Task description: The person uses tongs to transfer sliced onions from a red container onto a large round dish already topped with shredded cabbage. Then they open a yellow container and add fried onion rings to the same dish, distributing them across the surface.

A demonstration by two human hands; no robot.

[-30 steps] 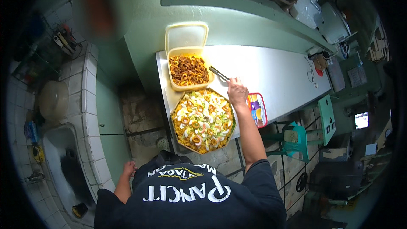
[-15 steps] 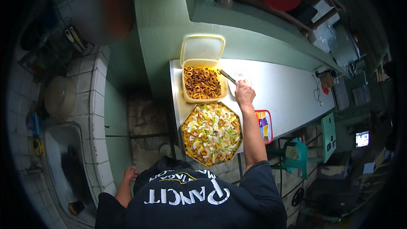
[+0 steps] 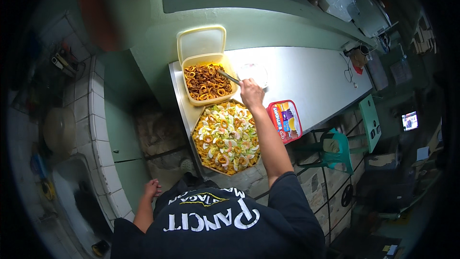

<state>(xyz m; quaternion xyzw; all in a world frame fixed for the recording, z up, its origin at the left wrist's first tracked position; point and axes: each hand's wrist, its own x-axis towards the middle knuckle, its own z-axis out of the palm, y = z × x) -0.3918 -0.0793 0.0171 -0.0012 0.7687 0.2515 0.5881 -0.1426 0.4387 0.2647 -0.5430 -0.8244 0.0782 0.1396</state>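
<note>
My right hand point(image 3: 252, 93) is closed around dark, slim tongs point(image 3: 229, 76), whose tips reach into a yellowish plastic tub point(image 3: 207, 101) of brown fried squid rings point(image 3: 201, 86). The tub's pale lid point(image 3: 202, 43) is tilted up behind it. Just in front lies an octagonal tray point(image 3: 211, 169) of noodles, topped with sliced egg, shredded greens and squid rings; my right forearm passes along its right side. Low on the left, beside my body, my left hand point(image 3: 153, 188) hangs with its fingers curled and nothing visible in them.
A white plate point(image 3: 253, 74) stands right of the tub on the white table point(image 3: 306, 81). A red-rimmed ice cream tub point(image 3: 285, 121) sits by the front edge. Green chair point(image 3: 338, 148) to the right; tiled sink counter point(image 3: 98, 139) to the left; green wall point(image 3: 268, 31) behind the table.
The tongs, which held a ring near the tub's right edge, now point down into the squid rings as my right hand moved left. The view has shifted, showing more of the ice cream tub.
</note>
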